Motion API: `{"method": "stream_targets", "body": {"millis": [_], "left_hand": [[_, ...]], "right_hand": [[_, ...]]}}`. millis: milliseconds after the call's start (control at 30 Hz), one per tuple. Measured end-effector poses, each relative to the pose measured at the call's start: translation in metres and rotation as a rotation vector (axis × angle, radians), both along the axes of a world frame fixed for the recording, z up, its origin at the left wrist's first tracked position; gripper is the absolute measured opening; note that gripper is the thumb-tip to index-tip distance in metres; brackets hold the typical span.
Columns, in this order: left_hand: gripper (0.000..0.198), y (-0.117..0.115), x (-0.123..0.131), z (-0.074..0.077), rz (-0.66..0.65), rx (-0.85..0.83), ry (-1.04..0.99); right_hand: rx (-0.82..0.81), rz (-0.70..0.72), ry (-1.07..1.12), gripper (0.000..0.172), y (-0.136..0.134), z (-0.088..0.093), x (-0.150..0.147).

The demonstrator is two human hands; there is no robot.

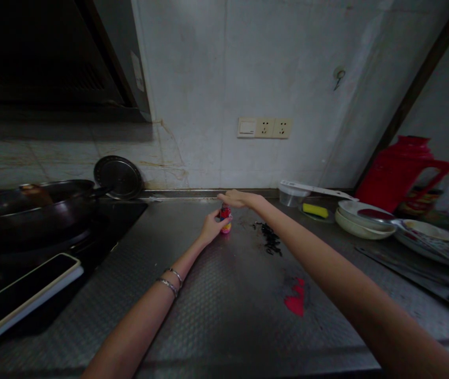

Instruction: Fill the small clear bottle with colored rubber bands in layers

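A small red bottle [225,215] with some yellow and pink low on its side stands upright on the metal counter. My left hand [211,226] is wrapped around it from the left, thumb across the front. Over the bottle's top lies my right hand [239,199], palm down, with its fingers stretched out to the left; the top itself is hidden beneath. Black shreds [270,239] are scattered to the right of the bottle. Nearer to me, under my right forearm's left side, are some red-pink pieces [296,300].
On the left, a wok [50,210] rests on the black hob, near a phone-like slab [22,297] and a leaning round lid [117,178]. To the right are a plastic cup [289,196], a yellow sponge [315,211], stacked bowls [362,226] and a red thermos jug [392,173].
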State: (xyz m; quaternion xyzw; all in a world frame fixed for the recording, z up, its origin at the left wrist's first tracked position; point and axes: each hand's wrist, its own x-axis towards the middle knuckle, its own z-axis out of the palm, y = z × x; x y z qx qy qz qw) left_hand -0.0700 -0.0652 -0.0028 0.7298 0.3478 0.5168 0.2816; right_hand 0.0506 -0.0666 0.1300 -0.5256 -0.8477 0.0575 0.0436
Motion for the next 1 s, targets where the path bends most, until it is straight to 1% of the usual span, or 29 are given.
{"method": "stream_targets", "body": {"millis": [100, 200, 300, 333, 400, 500, 600, 700, 833, 1000], "left_hand": [[0.032, -0.002, 0.0, 0.001, -0.026, -0.005, -0.005], [0.032, -0.003, 0.0, 0.002, -0.032, 0.0, -0.013], [0.032, -0.002, 0.0, 0.002, -0.037, 0.014, 0.007], [0.032, -0.002, 0.0, 0.002, -0.031, 0.017, 0.012], [0.033, -0.002, 0.0, 0.002, -0.014, 0.016, 0.013], [0.033, -0.001, 0.0, 0.002, 0.001, 0.015, 0.013], [0.033, -0.003, 0.0, 0.003, -0.014, 0.015, 0.022], [0.033, -0.004, -0.001, 0.004, -0.021, 0.01, 0.021], [0.032, -0.005, -0.001, 0.005, -0.015, 0.02, 0.019], [0.032, -0.005, -0.001, 0.006, -0.033, -0.001, 0.003]], "right_hand": [[0.043, 0.055, 0.092, 0.05, -0.004, 0.005, 0.009], [0.181, 0.099, 0.202, 0.044, -0.012, 0.01, 0.025], [0.304, 0.058, 0.236, 0.038, -0.015, 0.008, 0.047], [0.319, 0.021, 0.23, 0.035, -0.014, 0.004, 0.056], [0.302, -0.077, 0.208, 0.031, -0.011, -0.01, 0.073], [0.17, -0.151, 0.136, 0.024, -0.005, -0.04, 0.093], [0.049, -0.232, 0.049, 0.024, -0.003, -0.072, 0.102], [-0.004, -0.289, 0.031, 0.023, -0.003, -0.096, 0.104], [-0.016, -0.321, 0.049, 0.025, 0.0, -0.113, 0.104], [-0.006, -0.325, 0.09, 0.029, 0.004, -0.12, 0.102]]}}
